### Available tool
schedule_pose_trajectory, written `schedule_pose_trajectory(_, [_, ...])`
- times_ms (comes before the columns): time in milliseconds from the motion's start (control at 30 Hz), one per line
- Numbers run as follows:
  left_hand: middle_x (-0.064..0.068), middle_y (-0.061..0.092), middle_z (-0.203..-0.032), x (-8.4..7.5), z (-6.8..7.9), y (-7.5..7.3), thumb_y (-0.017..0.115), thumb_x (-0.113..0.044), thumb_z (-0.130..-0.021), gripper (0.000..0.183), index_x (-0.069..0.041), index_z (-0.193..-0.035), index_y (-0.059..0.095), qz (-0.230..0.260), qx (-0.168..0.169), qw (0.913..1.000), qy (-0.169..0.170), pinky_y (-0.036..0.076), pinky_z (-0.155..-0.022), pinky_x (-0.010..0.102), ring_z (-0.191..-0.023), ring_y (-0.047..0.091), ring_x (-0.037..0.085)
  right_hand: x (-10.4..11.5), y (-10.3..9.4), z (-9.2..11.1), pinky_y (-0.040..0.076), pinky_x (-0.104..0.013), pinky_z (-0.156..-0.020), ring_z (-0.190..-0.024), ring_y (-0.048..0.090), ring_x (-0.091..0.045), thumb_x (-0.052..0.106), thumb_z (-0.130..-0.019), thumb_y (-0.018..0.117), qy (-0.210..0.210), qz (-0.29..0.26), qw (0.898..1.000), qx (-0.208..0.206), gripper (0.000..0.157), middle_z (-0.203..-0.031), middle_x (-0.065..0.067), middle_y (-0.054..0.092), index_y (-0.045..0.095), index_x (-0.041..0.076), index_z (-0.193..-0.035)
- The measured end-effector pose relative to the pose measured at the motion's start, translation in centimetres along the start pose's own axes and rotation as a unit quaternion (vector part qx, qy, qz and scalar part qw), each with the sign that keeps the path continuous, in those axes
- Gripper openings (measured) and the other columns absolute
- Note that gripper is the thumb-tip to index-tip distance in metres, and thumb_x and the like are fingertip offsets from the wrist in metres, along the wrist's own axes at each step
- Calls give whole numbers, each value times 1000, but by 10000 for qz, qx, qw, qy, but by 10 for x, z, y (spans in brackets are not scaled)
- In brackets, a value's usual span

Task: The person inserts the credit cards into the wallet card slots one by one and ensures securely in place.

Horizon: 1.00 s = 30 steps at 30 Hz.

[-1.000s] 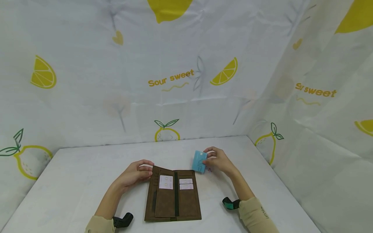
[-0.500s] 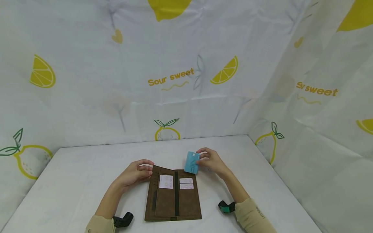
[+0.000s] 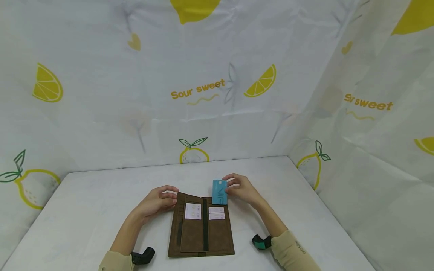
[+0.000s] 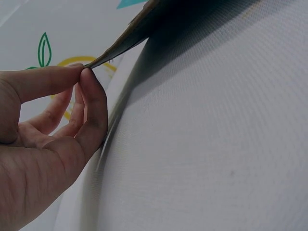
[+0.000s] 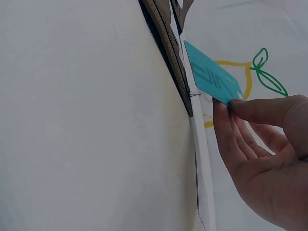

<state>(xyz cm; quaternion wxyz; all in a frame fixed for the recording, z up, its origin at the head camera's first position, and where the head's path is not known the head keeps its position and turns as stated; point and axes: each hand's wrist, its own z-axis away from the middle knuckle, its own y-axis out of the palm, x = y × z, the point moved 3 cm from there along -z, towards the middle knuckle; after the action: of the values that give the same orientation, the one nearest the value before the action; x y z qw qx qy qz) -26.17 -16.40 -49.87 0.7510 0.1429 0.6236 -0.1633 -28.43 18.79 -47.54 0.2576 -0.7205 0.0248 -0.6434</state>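
Observation:
A brown wallet (image 3: 194, 239) lies spread on the white table, with pale cards (image 3: 193, 211) in its left pocket and more (image 3: 217, 213) in its right slots. My left hand (image 3: 156, 203) pinches the wallet's far left corner between thumb and finger; the left wrist view shows that corner lifted off the table. My right hand (image 3: 242, 190) pinches a blue card (image 3: 219, 191) by its right edge. The card stands upright over the far edge of the wallet's right half, its lower end overlapping the top slots. In the right wrist view the blue card (image 5: 211, 72) is tilted beside the wallet's edge.
A white table (image 3: 101, 210) carries the wallet. Behind and to the right hangs a white cloth (image 3: 112, 124) printed with lemons. Black wrist straps (image 3: 143, 256) are on both forearms, below the light sleeves.
My right hand has carried the blue card leftward from beside the wallet to over its right half, and the card has turned more upright. The left hand keeps its pinch on the corner.

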Motion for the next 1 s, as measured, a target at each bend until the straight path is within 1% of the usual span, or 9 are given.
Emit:
schedule_pose_trajectory(200, [-4, 70, -103, 0, 0, 0, 68, 0, -101, 38, 3, -138, 58, 25, 29, 10000, -2, 61, -90, 23, -97, 68, 8, 0, 5, -1, 63, -27, -85, -97, 77, -21, -1, -100, 70, 97, 133, 9998, -112, 37, -118, -24, 72, 67, 2, -137])
schedule_pose_trajectory(300, [-5, 70, -102, 0, 0, 0, 68, 0, -102, 38, 4, -138, 58, 56, 59, 10000, 0, 61, -90, 23, -97, 68, 8, 2, 8, 0, 64, -28, -85, -96, 78, -23, -1, -99, 70, -6, 249, 9996, -114, 37, -116, -25, 73, 67, 0, -136])
schedule_pose_trajectory(433, [-6, 70, -102, 0, 1, -1, 68, 0, -102, 38, 3, -139, 58, 106, 80, 9999, -3, 62, -91, 24, -97, 69, 7, 6, 11, 0, 64, -27, -83, -92, 78, -24, -2, -99, 70, -232, 405, 9989, -84, 35, -114, -28, 73, 68, -2, -134])
schedule_pose_trajectory(533, [-6, 71, -102, 0, 1, 0, 68, 1, -102, 38, 3, -139, 58, 118, 89, 9999, -3, 62, -91, 24, -97, 69, 7, 8, 14, 1, 63, -25, -80, -89, 76, -21, -3, -98, 71, -321, 483, 9983, -98, 35, -114, -26, 73, 69, -1, -133])
schedule_pose_trajectory(667, [-5, 70, -103, 0, 0, 0, 67, 0, -102, 39, 4, -140, 57, 66, 69, 10000, 4, 62, -91, 24, -97, 68, 8, 8, 16, 1, 62, -24, -78, -86, 74, -19, -3, -98, 72, -318, 565, 9978, -117, 36, -114, -24, 73, 70, 1, -133])
schedule_pose_trajectory(767, [-5, 70, -102, 0, 0, 0, 67, 0, -103, 39, 4, -140, 57, 46, 52, 10000, 4, 62, -91, 23, -97, 68, 8, 8, 17, 1, 64, -27, -80, -88, 74, -21, -3, -98, 71, -337, 612, 9975, -82, 36, -112, -25, 73, 69, 0, -134])
schedule_pose_trajectory(833, [-6, 70, -101, 0, 0, 0, 67, 0, -103, 38, 4, -140, 57, 65, 58, 10000, 8, 62, -90, 23, -97, 68, 8, 8, 17, 1, 66, -31, -82, -89, 75, -23, -3, -98, 70, -325, 603, 9976, -7, 38, -113, -25, 72, 67, -1, -136])
schedule_pose_trajectory(900, [-7, 70, -101, 0, 0, 0, 67, 0, -103, 38, 4, -139, 57, 94, 78, 9999, 20, 62, -91, 23, -96, 68, 7, 7, 18, 1, 66, -33, -83, -90, 76, -24, -4, -99, 68, -289, 565, 9979, 87, 39, -113, -26, 71, 65, -1, -138])
schedule_pose_trajectory(1000, [-7, 69, -100, 1, 0, 0, 67, 1, -103, 37, 3, -139, 57, 135, 108, 9998, 40, 62, -90, 23, -95, 68, 7, 6, 18, 1, 65, -31, -83, -90, 77, -25, -5, -100, 65, -194, 498, 9983, 228, 41, -115, -28, 69, 62, -1, -141])
